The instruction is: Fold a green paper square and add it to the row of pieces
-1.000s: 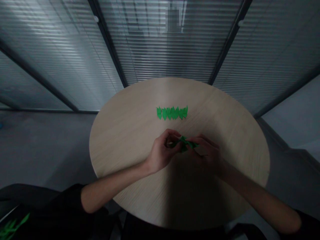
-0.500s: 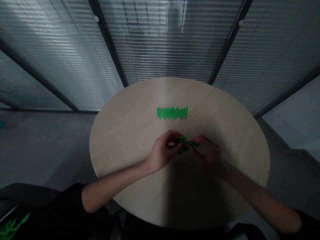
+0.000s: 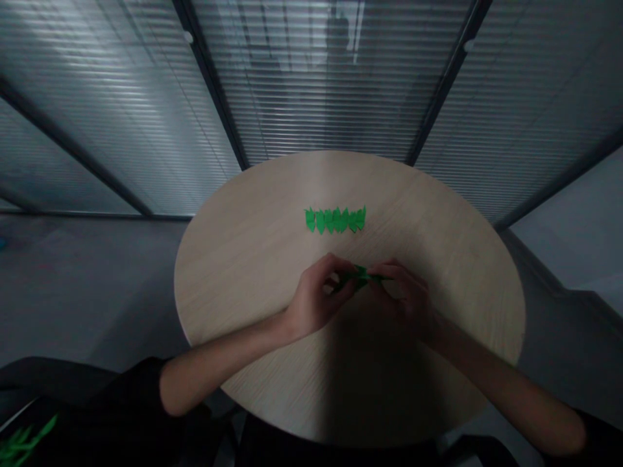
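Note:
Both my hands are raised just above the round wooden table [image 3: 243,272], near its middle. My left hand [image 3: 318,297] and my right hand [image 3: 402,299] pinch a small folded piece of green paper [image 3: 360,277] between their fingertips. Much of that piece is hidden by my fingers. Farther across the table, beyond my hands, a tight row of several folded green paper pieces [image 3: 335,220] lies flat, side by side. Neither hand touches the row.
Ribbed glass panels with dark frames [image 3: 331,84] stand beyond the table. Grey floor surrounds it. Low at the left, more green paper pieces [image 3: 24,441] lie on a dark surface beside my black left sleeve [image 3: 111,383].
My hands have drawn slightly closer together, and the green paper between them shows less. The row on the table has not moved.

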Demonstrator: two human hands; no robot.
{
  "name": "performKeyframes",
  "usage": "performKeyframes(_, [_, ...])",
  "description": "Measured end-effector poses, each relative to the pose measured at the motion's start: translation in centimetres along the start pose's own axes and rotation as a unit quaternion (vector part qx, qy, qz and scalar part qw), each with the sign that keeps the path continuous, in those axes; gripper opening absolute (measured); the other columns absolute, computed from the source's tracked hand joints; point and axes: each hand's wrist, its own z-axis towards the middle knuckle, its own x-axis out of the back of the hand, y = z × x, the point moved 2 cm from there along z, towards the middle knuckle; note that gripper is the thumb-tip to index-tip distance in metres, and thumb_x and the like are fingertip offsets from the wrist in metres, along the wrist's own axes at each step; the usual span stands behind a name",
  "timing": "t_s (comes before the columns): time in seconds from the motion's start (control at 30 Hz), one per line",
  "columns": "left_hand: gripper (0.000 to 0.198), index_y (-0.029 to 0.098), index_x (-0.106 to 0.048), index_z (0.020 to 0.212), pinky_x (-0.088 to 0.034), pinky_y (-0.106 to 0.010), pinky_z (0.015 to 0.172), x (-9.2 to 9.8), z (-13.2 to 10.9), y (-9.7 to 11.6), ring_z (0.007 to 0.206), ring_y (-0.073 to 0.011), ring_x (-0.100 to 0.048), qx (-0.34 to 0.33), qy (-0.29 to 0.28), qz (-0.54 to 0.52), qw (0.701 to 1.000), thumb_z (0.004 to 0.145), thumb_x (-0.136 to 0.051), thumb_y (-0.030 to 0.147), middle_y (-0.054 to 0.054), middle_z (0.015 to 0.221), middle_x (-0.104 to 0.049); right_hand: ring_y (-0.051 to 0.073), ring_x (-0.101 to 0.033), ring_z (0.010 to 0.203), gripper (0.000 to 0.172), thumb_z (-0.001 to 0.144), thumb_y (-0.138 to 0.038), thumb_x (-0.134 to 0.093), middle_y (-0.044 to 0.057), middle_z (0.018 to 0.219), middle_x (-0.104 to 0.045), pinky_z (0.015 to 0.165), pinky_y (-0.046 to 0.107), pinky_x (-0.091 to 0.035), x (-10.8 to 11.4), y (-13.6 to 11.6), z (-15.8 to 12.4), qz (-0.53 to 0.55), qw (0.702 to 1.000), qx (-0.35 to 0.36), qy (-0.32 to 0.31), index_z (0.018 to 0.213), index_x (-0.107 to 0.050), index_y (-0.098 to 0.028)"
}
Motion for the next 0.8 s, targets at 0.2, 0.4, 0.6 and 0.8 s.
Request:
performKeyframes(0.2, [0.018, 0.019, -0.068, 0.107, -0.058, -0.038, 0.085, 0.48, 0.14, 0.3, 0.103, -0.0211, -0.062, -0.146, 0.039, 0.096, 0.984, 0.09, -0.07, 0.015, -0.009, 0.111, -0.057, 0.015, -0.072, 0.073, 0.013, 0.097, -0.016, -0.062, 0.0, 0.085, -0.073, 0.067, 0.026, -0.059, -0.15, 0.3, -0.3, -0.011, 0.999, -0.042, 0.015, 0.105, -0.062, -0.025])
performKeyframes(0.4, [0.021, 0.02, -0.061, 0.113, -0.056, -0.043, 0.096, 0.41, 0.32, 0.35, 0.113, -0.0245, -0.063, -0.105, -0.067, 0.008, 0.992, 0.093, -0.061, 0.013, -0.014, 0.124, -0.062, 0.015, -0.075, 0.072, 0.008, 0.095, -0.019, -0.065, -0.001, 0.085, -0.076, 0.068, 0.025, -0.062, -0.16, 0.26, -0.32, 0.027, 0.997, -0.073, 0.007, 0.101, -0.065, -0.025])
performKeyframes(0.6, [0.011, 0.019, -0.063, 0.105, -0.056, -0.034, 0.081, 0.22, 0.45, 0.18, 0.096, -0.0198, -0.065, -0.049, -0.071, -0.041, 0.995, 0.093, -0.063, 0.017, -0.011, 0.107, -0.064, 0.014, -0.074, 0.078, 0.009, 0.095, -0.018, -0.067, 0.001, 0.094, -0.074, 0.069, 0.025, -0.064, -0.33, 0.39, -0.31, 0.093, 0.992, -0.084, -0.008, 0.102, -0.067, -0.025])
performKeyframes(0.8, [0.009, 0.018, -0.062, 0.099, -0.052, -0.028, 0.071, -0.03, 0.24, -0.54, 0.082, -0.0156, -0.062, 0.016, -0.049, -0.05, 0.997, 0.092, -0.067, 0.022, -0.006, 0.094, -0.063, 0.014, -0.072, 0.08, 0.012, 0.094, -0.014, -0.069, 0.002, 0.098, -0.068, 0.069, 0.026, -0.064, -0.2, 0.58, -0.21, 0.106, 0.99, -0.09, 0.007, 0.099, -0.071, -0.025])
